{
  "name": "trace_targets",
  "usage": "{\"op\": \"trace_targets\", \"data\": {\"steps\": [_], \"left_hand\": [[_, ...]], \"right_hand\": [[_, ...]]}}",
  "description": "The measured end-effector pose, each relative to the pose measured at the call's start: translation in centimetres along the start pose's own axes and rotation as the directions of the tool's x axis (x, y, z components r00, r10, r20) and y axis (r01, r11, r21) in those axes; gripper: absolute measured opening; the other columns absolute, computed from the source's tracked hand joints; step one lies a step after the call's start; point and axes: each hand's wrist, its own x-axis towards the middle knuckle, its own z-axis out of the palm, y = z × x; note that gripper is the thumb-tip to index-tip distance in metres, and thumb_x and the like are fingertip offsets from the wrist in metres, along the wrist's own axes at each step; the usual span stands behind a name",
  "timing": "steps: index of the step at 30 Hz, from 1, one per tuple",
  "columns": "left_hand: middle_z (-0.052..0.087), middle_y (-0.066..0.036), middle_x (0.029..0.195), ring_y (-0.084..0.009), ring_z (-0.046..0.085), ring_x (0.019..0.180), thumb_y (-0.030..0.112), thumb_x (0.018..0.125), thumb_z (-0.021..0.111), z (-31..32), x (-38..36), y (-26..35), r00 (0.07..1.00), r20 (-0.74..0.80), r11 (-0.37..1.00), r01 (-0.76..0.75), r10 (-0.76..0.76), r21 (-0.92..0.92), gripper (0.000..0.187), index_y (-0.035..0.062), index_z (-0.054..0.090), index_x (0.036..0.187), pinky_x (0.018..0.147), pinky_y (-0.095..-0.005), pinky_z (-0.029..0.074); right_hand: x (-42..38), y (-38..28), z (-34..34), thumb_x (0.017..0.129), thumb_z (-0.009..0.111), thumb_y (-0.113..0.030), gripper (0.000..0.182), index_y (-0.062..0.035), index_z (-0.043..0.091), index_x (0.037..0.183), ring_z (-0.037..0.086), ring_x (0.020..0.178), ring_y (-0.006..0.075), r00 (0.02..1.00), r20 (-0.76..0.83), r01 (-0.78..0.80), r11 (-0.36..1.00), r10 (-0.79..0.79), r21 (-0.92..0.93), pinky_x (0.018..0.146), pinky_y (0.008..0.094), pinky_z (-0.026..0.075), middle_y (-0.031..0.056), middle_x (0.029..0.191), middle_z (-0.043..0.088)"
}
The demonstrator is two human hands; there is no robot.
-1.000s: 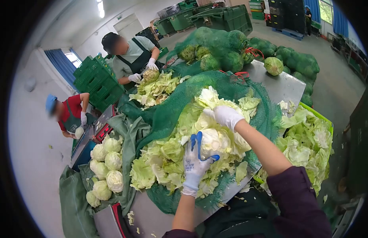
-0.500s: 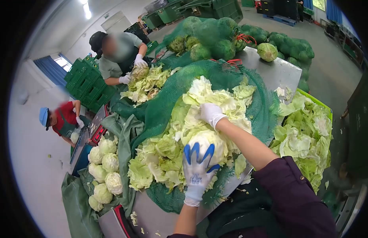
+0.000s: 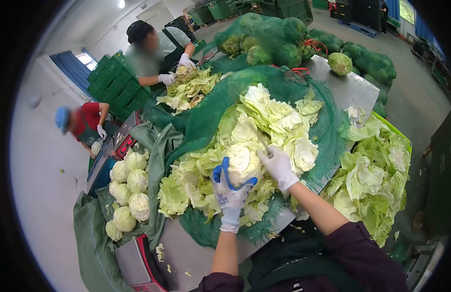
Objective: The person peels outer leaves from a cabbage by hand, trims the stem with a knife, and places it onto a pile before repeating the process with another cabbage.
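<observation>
My left hand (image 3: pixel 229 187), in a white glove with blue-coated fingers, is wrapped around the lower left side of a peeled cabbage head (image 3: pixel 242 163). The cabbage's pale, cut-looking face is turned up. My right hand (image 3: pixel 278 166), in a white glove, is closed beside the cabbage's right side. A thin, dark sliver shows at its fingertips, too small to name. Loose cabbage leaves (image 3: pixel 198 170) lie heaped around both hands on a green mesh sack (image 3: pixel 327 131).
Trimmed cabbages (image 3: pixel 137 180) are stacked at left beside a red scale (image 3: pixel 148 267). At right stands a bin of leaves (image 3: pixel 369 180). Netted cabbages (image 3: pixel 286 53) and a single cabbage (image 3: pixel 340 63) sit at the back. Two co-workers (image 3: pixel 179 44) handle cabbages across the table.
My right hand has drawn back from the leaf heap to the cabbage's right side. My left hand has shifted left and up, tilting the cabbage. More leaves lie loosened behind it.
</observation>
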Motion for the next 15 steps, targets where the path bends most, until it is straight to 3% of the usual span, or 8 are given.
{"op": "trace_targets", "data": {"steps": [2, 7, 9, 10, 11, 13, 15], "left_hand": [[0.045, -0.016, 0.120, -0.0310, 0.046, 0.112, 0.028, 0.057, 0.084, 0.0, -0.4, -0.5, 1.000, -0.002, 0.997, 0.023, -0.024, -0.078, 0.091, 0.0073, 0.044, 0.135, 0.099, -0.0403, 0.038], [0.043, -0.019, 0.127, -0.0345, 0.043, 0.118, 0.030, 0.061, 0.081, -2.2, 0.3, 0.1, 0.994, 0.097, 0.956, 0.076, -0.050, -0.282, 0.087, 0.0091, 0.043, 0.136, 0.101, -0.0416, 0.036], [0.039, -0.022, 0.134, -0.0377, 0.040, 0.122, 0.031, 0.063, 0.080, -3.6, 1.1, 2.2, 0.986, 0.102, 0.980, -0.147, 0.134, 0.134, 0.085, 0.0132, 0.043, 0.137, 0.102, -0.0436, 0.035], [0.036, -0.022, 0.139, -0.0396, 0.039, 0.123, 0.035, 0.062, 0.079, -3.6, 1.7, 3.8, 0.982, 0.128, 0.965, -0.160, 0.135, 0.206, 0.088, 0.0195, 0.040, 0.140, 0.103, -0.0470, 0.034], [0.036, -0.022, 0.139, -0.0396, 0.039, 0.123, 0.035, 0.062, 0.079, -2.7, 2.0, 4.1, 0.983, 0.131, 0.965, -0.155, 0.129, 0.210, 0.088, 0.0195, 0.040, 0.140, 0.103, -0.0470, 0.034], [0.033, -0.016, 0.142, -0.0416, 0.038, 0.122, 0.042, 0.063, 0.078, -0.6, 2.4, 4.0, 0.973, 0.231, 0.898, -0.121, 0.022, 0.423, 0.089, 0.0300, 0.037, 0.141, 0.099, -0.0510, 0.035], [0.032, -0.016, 0.142, -0.0421, 0.037, 0.122, 0.043, 0.061, 0.078, -0.3, 2.2, 3.7, 0.975, 0.220, 0.896, -0.114, 0.018, 0.430, 0.092, 0.0324, 0.035, 0.142, 0.099, -0.0521, 0.036]], "right_hand": [[1.6, 0.9, -0.4, 0.079, 0.065, -0.042, 0.043, -0.0024, 0.065, 0.094, 0.065, 0.082, 0.0354, 0.986, -0.064, -0.157, 0.984, 0.152, -0.089, 0.074, 0.0420, 0.052, 0.0213, 0.085, 0.066], [1.0, -0.6, -1.5, 0.078, 0.065, -0.035, 0.036, -0.0027, 0.065, 0.094, 0.065, 0.079, 0.0354, 0.993, -0.017, -0.118, 0.969, 0.117, -0.215, 0.075, 0.0431, 0.051, 0.0202, 0.083, 0.067], [-0.7, -1.4, -0.5, 0.077, 0.066, -0.037, 0.041, -0.0042, 0.062, 0.100, 0.065, 0.078, 0.0353, 0.991, -0.120, -0.091, 0.968, 0.064, -0.234, 0.073, 0.0428, 0.051, 0.0193, 0.080, 0.067], [-1.1, -1.8, -0.2, 0.076, 0.066, -0.038, 0.048, -0.0060, 0.057, 0.110, 0.066, 0.077, 0.0345, 0.991, -0.128, -0.076, 0.963, 0.044, -0.260, 0.071, 0.0416, 0.052, 0.0179, 0.079, 0.067], [-1.6, -2.0, 0.0, 0.076, 0.066, -0.038, 0.048, -0.0060, 0.057, 0.110, 0.066, 0.077, 0.0345, 0.991, -0.122, -0.078, 0.963, 0.047, -0.258, 0.071, 0.0416, 0.052, 0.0179, 0.079, 0.067], [-1.9, -3.1, -0.3, 0.075, 0.067, -0.039, 0.053, -0.0059, 0.054, 0.115, 0.066, 0.078, 0.0336, 0.977, -0.215, -0.037, 0.983, -0.003, -0.179, 0.070, 0.0406, 0.052, 0.0184, 0.088, 0.067], [-1.7, -3.5, 0.1, 0.076, 0.067, -0.039, 0.054, -0.0055, 0.053, 0.116, 0.066, 0.079, 0.0333, 0.956, -0.277, 0.054, 0.983, -0.101, -0.174, 0.070, 0.0406, 0.052, 0.0181, 0.092, 0.066]]}}
